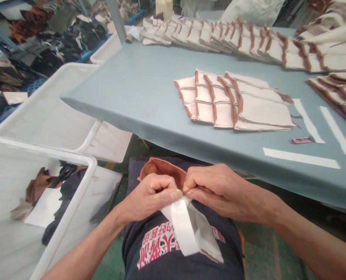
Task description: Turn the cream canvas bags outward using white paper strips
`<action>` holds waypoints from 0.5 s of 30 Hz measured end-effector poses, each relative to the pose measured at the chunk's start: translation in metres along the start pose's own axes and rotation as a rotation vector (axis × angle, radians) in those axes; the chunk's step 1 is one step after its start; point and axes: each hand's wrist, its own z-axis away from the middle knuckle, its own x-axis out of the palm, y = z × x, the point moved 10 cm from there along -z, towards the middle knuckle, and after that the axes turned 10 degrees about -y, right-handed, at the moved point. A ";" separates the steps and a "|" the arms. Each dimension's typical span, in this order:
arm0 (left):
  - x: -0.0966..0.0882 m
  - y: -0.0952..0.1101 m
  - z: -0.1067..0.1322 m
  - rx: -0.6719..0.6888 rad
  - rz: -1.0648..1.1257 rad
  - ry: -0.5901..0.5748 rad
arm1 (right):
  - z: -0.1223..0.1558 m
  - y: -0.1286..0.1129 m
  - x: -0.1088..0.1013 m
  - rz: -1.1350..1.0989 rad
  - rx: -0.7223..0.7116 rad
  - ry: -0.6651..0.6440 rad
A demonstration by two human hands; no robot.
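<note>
Six o'clock, your left hand [155, 197] and right hand [222, 190] pinch cloth [206, 235] and a white strip [183, 229]; cream panels [224, 102] fan out at two, a bin [75, 208] at eight!

There are two hands [154, 198] [222, 190], one table [138, 85], one pink tool [301, 140].

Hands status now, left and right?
Left hand: closed, pinching the white strip.
Right hand: closed, pinching at the brown cloth; exact hold hidden.

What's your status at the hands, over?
Left hand and right hand pinched close together, on white strip and cloth piece. Strip's loose end toward body. Nothing seen blocking the hands.
</note>
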 end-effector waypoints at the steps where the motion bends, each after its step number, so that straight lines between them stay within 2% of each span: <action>1: 0.002 0.005 -0.001 0.002 -0.014 -0.020 | 0.000 -0.001 -0.001 0.002 -0.001 0.001; 4: 0.009 0.025 -0.001 0.034 -0.149 -0.063 | 0.001 -0.004 -0.005 -0.001 -0.015 0.007; 7: 0.011 0.046 0.003 0.095 -0.375 0.017 | -0.002 0.005 -0.006 -0.041 0.012 0.007; 9: 0.011 0.052 0.006 0.129 -0.416 0.081 | -0.006 0.021 -0.005 -0.159 0.064 0.017; 12: 0.004 0.047 0.011 0.163 -0.262 0.149 | -0.013 0.044 -0.005 -0.392 0.117 0.078; 15: -0.007 0.035 0.014 0.156 -0.053 0.197 | -0.024 0.056 -0.005 -0.494 0.127 0.143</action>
